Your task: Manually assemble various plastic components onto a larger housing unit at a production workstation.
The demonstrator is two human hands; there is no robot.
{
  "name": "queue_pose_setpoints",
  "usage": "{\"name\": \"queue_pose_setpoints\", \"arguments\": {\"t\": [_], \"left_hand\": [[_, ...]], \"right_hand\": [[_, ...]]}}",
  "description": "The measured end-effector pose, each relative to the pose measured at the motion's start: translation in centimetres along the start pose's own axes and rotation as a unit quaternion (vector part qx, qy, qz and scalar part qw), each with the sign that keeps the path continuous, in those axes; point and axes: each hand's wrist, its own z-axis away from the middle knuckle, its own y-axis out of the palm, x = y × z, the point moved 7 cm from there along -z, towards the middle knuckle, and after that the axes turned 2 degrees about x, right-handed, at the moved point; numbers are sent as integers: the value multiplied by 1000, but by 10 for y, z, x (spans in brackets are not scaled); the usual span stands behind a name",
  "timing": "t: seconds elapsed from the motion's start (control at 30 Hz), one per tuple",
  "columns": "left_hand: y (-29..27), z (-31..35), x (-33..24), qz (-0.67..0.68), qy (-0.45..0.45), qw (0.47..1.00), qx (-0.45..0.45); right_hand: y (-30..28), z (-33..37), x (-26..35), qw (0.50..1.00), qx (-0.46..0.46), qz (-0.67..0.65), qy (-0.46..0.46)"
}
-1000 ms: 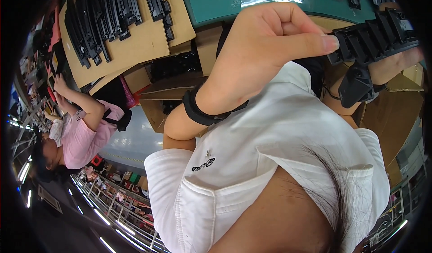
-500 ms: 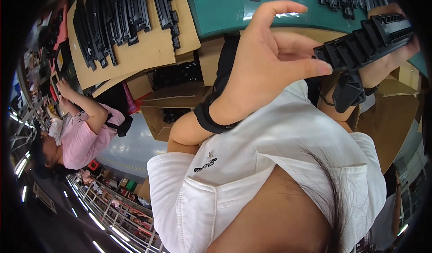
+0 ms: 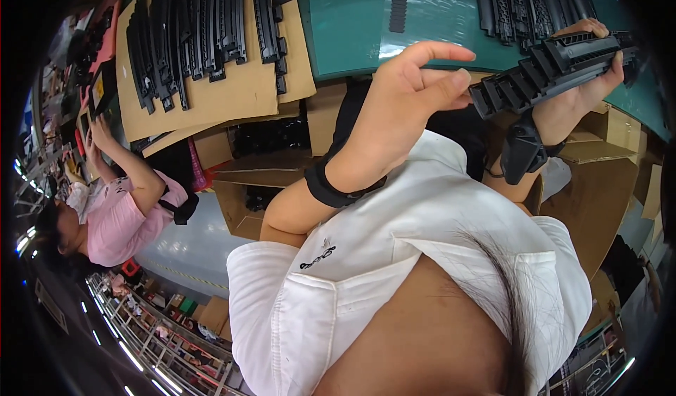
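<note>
My right hand (image 3: 574, 100) grips a long black slatted plastic part (image 3: 524, 83), its thumb and fingers wrapped around the far right end. The part tilts, its left end lower than its right, above the table's near edge. At that lower left end is my left hand (image 3: 405, 100), its index finger stretched out. The left thumb is bent in against the curled fingers, whose tips come close to the part's end. Whether they touch it, or pinch something small, I cannot make out. A black strap device (image 3: 522, 146) hangs at my right wrist, and a black band (image 3: 331, 185) circles my left.
Rows of black plastic strips (image 3: 190, 37) lie on cardboard at the left. More strips (image 3: 531, 5) lie on the green table (image 3: 345, 37) at the back right. Open cardboard boxes (image 3: 588, 199) stand below the table. A person in pink (image 3: 134, 206) works at the left.
Both hands and the slatted part have shifted slightly left and lower in view. My left thumb, earlier stretched along the part's end, has drawn back toward the fingers.
</note>
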Motion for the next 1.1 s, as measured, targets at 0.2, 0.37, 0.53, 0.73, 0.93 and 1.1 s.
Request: {"name": "queue_pose_setpoints", "arguments": {"t": [0.2, 0.37, 0.53, 0.73, 0.93, 1.1], "left_hand": [[1, -4, 6, 15, -21, 1000, 17], [1, -9, 5, 12, -33, 998, 44], [5, -3, -5, -99, 11, 994, 51], [9, -10, 4, -50, -38, 983, 175], [-6, -17, -6, 82, -180, 961, 193], [-60, -18, -57, -153, -98, 983, 29]], "right_hand": [[-1, -3, 12, 995, 5, 87, -49], [13, -10, 8, 981, 62, 140, -118], [5, -5, 8, 970, 34, 198, -137], [-11, -10, -31, 961, -22, 245, -126], [-14, -17, -116, 895, -71, 421, 129], [0, -48, -121, 793, 78, 588, 141]]}}
